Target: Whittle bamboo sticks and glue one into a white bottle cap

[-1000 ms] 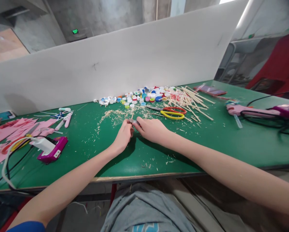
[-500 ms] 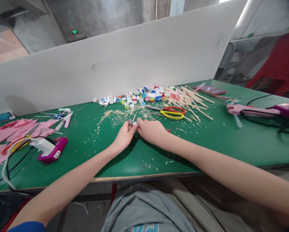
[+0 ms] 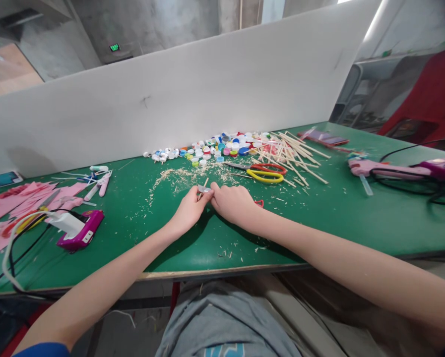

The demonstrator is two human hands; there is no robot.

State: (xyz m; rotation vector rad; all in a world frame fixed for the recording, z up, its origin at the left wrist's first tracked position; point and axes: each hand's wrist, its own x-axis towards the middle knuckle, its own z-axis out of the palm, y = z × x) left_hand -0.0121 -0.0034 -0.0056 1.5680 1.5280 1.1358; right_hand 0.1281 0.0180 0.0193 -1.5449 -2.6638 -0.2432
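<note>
My left hand is closed around a thin wooden stick, whose end pokes up above the fingers. A short metal blade lies across the stick between my two hands. My right hand is curled in a fist on the blade's other end, its thumb touching the left thumb. Whatever handle the blade has is hidden in the fist. A red loop peeks out behind the right hand; whether it belongs to the blade I cannot tell. Pale wood shavings are scattered on the green table beyond and around the hands.
Scissors with red and yellow handles lie past my right hand, beside loose wooden sticks and colourful bottle caps. Pink sheets, a purple power block and cables are at left. A pink glue gun lies right. A white partition stands behind.
My right hand has shifted very slightly, so more of the red loop behind it shows. Both hands keep their hold on the stick and blade.
</note>
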